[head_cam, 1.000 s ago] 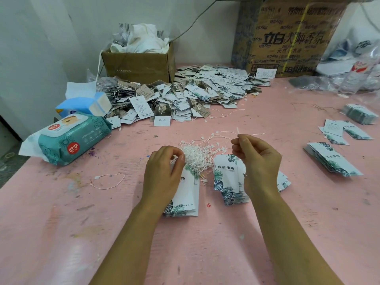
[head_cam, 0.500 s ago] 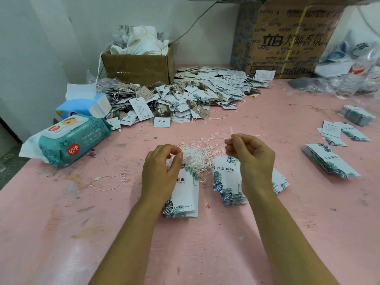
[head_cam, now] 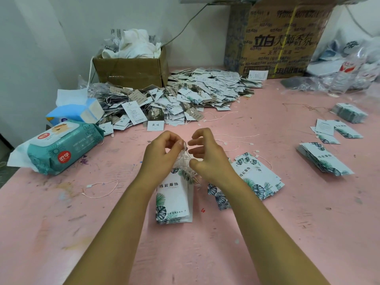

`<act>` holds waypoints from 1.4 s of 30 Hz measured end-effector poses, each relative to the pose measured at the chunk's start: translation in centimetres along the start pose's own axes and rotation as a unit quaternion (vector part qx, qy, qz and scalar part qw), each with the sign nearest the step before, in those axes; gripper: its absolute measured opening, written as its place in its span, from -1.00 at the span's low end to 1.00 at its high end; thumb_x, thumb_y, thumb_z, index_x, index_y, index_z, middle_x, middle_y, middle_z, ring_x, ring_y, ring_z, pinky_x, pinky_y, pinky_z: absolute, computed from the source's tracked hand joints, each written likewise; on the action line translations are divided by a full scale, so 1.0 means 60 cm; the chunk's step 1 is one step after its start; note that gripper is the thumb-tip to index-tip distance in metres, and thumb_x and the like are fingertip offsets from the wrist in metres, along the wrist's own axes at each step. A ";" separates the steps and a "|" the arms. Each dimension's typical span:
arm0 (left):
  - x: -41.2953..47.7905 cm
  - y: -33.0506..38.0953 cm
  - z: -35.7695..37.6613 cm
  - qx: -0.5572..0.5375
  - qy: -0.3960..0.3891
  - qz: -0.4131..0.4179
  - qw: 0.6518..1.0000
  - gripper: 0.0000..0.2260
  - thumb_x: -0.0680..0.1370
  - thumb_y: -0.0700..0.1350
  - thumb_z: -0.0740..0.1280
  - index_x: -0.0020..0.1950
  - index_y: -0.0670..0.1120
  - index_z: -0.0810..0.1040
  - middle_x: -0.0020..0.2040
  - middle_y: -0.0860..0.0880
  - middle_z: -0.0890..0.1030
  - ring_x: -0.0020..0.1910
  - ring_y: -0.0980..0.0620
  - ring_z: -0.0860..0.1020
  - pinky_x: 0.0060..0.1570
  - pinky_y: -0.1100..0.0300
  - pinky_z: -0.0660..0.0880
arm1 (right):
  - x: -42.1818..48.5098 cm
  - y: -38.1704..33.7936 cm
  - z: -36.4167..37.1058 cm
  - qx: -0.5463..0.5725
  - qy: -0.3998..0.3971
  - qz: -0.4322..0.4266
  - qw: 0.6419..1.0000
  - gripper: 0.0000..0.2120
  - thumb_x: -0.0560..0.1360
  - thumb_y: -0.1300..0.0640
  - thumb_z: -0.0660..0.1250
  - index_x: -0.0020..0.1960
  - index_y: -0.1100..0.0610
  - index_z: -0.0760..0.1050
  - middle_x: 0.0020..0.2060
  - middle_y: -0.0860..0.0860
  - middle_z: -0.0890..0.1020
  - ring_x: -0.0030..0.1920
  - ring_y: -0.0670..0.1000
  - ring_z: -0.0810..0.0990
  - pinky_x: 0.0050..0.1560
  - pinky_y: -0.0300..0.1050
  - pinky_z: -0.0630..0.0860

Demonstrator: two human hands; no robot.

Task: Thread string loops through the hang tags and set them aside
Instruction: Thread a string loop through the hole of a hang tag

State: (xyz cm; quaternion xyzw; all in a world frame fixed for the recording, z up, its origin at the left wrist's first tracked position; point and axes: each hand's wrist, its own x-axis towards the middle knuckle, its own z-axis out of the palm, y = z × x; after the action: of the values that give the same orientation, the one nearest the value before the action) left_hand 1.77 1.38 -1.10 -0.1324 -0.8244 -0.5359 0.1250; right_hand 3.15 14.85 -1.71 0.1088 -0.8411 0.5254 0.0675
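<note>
A tangle of thin white string loops (head_cam: 186, 161) is being held just above the pink table (head_cam: 205, 254), at centre, between two hands kept close together. Its top is being pinched by the thumb and forefinger of the left hand (head_cam: 160, 155). The right hand (head_cam: 209, 159) is being kept alongside, fingers curled and spread, thumb touching the tangle; whether string is being gripped by it cannot be told.

The tangle's lower end is being trailed onto a stack of white card hang tags with green leaf print (head_cam: 174, 202), lying flat just below the hands. A fanned pile of the same tags (head_cam: 259, 177) is lying just beside the right hand; further stacks (head_cam: 327, 161) are lying well apart, toward the right edge. One loose string loop (head_cam: 100, 188) is lying to the left.

At the back, a large heap of strung tags (head_cam: 195, 97) is lying against a small brown cardboard box (head_cam: 131, 68) and near a big printed carton (head_cam: 283, 42). A teal pack of wet wipes (head_cam: 59, 149) is lying at far left.
</note>
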 end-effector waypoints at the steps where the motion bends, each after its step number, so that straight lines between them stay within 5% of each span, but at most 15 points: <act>1: 0.001 0.000 0.000 -0.004 0.001 -0.001 1.000 -0.82 0.54 -0.23 0.28 -0.21 0.01 0.49 -0.28 0.14 0.59 -0.28 0.31 0.51 -0.28 0.46 0.35 | 0.000 0.002 0.003 -0.029 -0.003 -0.019 0.999 -0.57 0.37 0.37 0.32 0.03 0.00 0.21 0.00 0.01 0.51 -0.05 0.03 0.56 0.00 0.03 0.54; 5: 0.002 -0.003 0.004 -0.005 0.009 -0.015 1.000 -0.87 0.53 -0.23 0.29 -0.17 -0.04 0.52 -0.26 0.08 0.61 -0.28 0.25 0.54 -0.28 0.45 0.39 | -0.001 0.006 0.013 -0.126 0.027 -0.101 0.987 -0.67 0.40 0.29 0.38 -0.07 0.03 0.25 -0.16 -0.08 0.51 -0.13 0.01 0.54 -0.09 0.07 0.52; 12: -0.002 -0.010 0.003 -0.032 0.025 -0.047 0.998 -0.86 0.53 -0.21 0.32 -0.19 0.00 0.54 -0.29 -0.03 0.65 -0.27 0.03 0.60 -0.15 0.18 0.49 | 0.000 0.003 0.019 -0.194 0.109 -0.184 0.957 -0.94 0.45 0.20 0.38 -0.11 0.19 0.54 -0.11 0.05 0.60 -0.11 0.12 0.54 -0.22 0.00 0.48; 17: -0.002 -0.018 -0.002 -0.003 0.033 -0.041 0.999 -0.81 0.52 -0.19 0.34 -0.23 0.07 0.51 -0.36 0.11 0.61 -0.35 0.19 0.56 -0.22 0.28 0.46 | 0.001 0.004 0.015 -0.090 0.109 -0.146 0.979 -0.92 0.42 0.21 0.43 -0.15 0.22 0.56 -0.16 0.06 0.54 -0.16 0.03 0.47 -0.17 -0.12 0.42; 21: 0.001 -0.025 -0.006 0.063 0.029 -0.033 0.997 -0.83 0.52 -0.16 0.34 -0.22 0.08 0.50 -0.34 0.15 0.62 -0.37 0.31 0.54 -0.32 0.45 0.39 | 0.002 -0.006 0.007 0.061 0.126 -0.096 0.985 -0.82 0.43 0.25 0.41 -0.21 0.05 0.44 -0.36 -0.07 0.47 -0.35 -0.14 0.38 -0.31 -0.31 0.34; 24: 0.002 -0.023 -0.007 0.086 0.017 -0.033 0.996 -0.87 0.51 -0.22 0.33 -0.09 0.02 0.54 -0.20 0.10 0.63 -0.23 0.27 0.53 -0.29 0.48 0.32 | 0.004 -0.014 0.003 0.121 0.134 -0.078 0.980 -0.78 0.47 0.26 0.36 -0.20 -0.01 0.39 -0.33 -0.02 0.52 -0.29 0.04 0.49 -0.23 -0.07 0.45; 28: 0.001 -0.016 -0.011 0.081 -0.016 -0.007 0.997 -0.49 0.41 -0.40 0.28 0.26 0.05 0.46 0.10 0.14 0.55 0.11 0.12 0.41 0.03 0.26 0.28 | 0.007 -0.020 0.002 0.152 0.116 -0.065 0.979 -0.78 0.51 0.29 0.30 -0.18 0.01 0.38 -0.30 0.04 0.59 -0.18 0.21 0.58 -0.11 0.10 0.51; 31: -0.006 -0.001 -0.010 -0.015 -0.052 0.009 0.998 -0.52 0.42 -0.39 0.30 0.15 0.14 0.48 -0.06 0.28 0.59 0.05 0.28 0.49 0.03 0.27 0.33 | 0.007 -0.021 0.001 0.140 0.093 -0.063 0.984 -0.80 0.51 0.29 0.30 -0.17 0.03 0.39 -0.30 0.03 0.61 -0.24 0.03 0.59 -0.10 0.01 0.54; 35: -0.006 -0.004 -0.011 -0.042 -0.057 0.009 0.997 -0.85 0.51 -0.22 0.34 -0.08 0.04 0.57 -0.29 0.13 0.61 -0.20 0.19 0.54 0.01 0.07 0.42 | 0.003 -0.016 -0.004 0.151 0.120 -0.063 0.979 -0.78 0.51 0.32 0.29 -0.18 0.03 0.38 -0.33 -0.02 0.61 -0.28 -0.03 0.58 -0.13 -0.06 0.53; 40: -0.009 -0.024 -0.018 0.003 -0.043 0.014 0.999 -0.86 0.52 -0.16 0.35 -0.18 0.08 0.56 -0.28 0.11 0.59 -0.24 0.31 0.50 -0.08 0.42 0.35 | -0.003 0.006 -0.031 0.194 0.215 -0.041 0.956 -0.78 0.52 0.36 0.24 -0.17 0.07 0.37 -0.35 0.03 0.58 -0.32 -0.10 0.58 -0.23 -0.24 0.49; 42: -0.008 -0.035 -0.018 0.042 -0.038 0.001 0.998 -0.88 0.52 -0.12 0.35 -0.17 0.08 0.56 -0.24 0.14 0.59 -0.12 0.16 0.53 0.13 0.15 0.35 | -0.006 0.013 -0.043 0.220 0.260 -0.035 0.940 -0.78 0.53 0.37 0.21 -0.16 0.08 0.36 -0.34 0.05 0.57 -0.36 -0.14 0.56 -0.27 -0.29 0.48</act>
State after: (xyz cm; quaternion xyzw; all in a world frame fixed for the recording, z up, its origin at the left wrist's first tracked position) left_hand 1.52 -0.44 -2.64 -0.1479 -0.8500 -0.4957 0.0995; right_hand 3.32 17.53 -1.32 0.0103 -0.6531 0.7049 0.2766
